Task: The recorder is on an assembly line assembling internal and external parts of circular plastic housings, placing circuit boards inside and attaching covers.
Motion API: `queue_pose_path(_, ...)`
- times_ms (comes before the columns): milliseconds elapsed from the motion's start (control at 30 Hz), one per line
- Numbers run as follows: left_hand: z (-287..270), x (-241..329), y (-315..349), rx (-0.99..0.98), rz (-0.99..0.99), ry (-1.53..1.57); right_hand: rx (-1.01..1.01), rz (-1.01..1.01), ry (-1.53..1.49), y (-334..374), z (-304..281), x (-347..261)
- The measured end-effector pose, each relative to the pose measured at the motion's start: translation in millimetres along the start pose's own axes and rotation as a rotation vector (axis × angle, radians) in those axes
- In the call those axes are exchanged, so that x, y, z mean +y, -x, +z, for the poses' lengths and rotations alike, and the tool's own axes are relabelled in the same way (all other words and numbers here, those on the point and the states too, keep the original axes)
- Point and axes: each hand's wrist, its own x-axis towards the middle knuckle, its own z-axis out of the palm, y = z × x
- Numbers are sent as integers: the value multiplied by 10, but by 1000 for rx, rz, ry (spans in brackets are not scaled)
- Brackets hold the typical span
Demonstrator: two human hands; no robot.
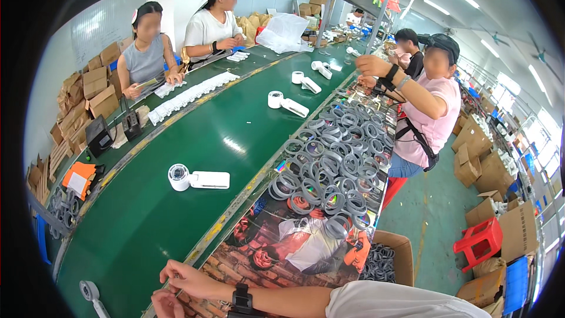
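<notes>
My right hand (183, 278) lies palm down on the near edge of a worktable covered with a printed picture sheet (276, 253). Its fingers are loosely spread and hold nothing, and a black wristband sits on the forearm. Only the knuckles of my left hand (166, 306) show at the bottom edge, just below the right hand; whatever it may hold is hidden. Beside both hands runs a green conveyor belt (176, 218). The nearest white handheld device with a round head (91, 294) lies on the belt to their left, and another (197, 179) sits farther up.
Several grey rings (335, 159) are heaped on the table ahead, with more in a cardboard box (385, 259). A person in a pink shirt (432, 112) works at the table's right. Two people (144, 53) sit across the belt. A red stool (479, 241) and cartons stand right.
</notes>
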Motion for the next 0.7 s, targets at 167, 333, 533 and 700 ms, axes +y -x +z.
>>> queue_pose_path(167,78,124,-28,-27,-15,-112,52,34,3,16,9,-4)
queue_pose_path(333,58,97,-20,-43,-54,-105,43,13,25,10,-8,14)
queue_pose_path(533,65,110,-23,-41,-34,-117,50,-10,34,5,3,45)
queue_pose_path(700,74,143,-36,-48,-4,-162,70,-21,14,4,16,42)
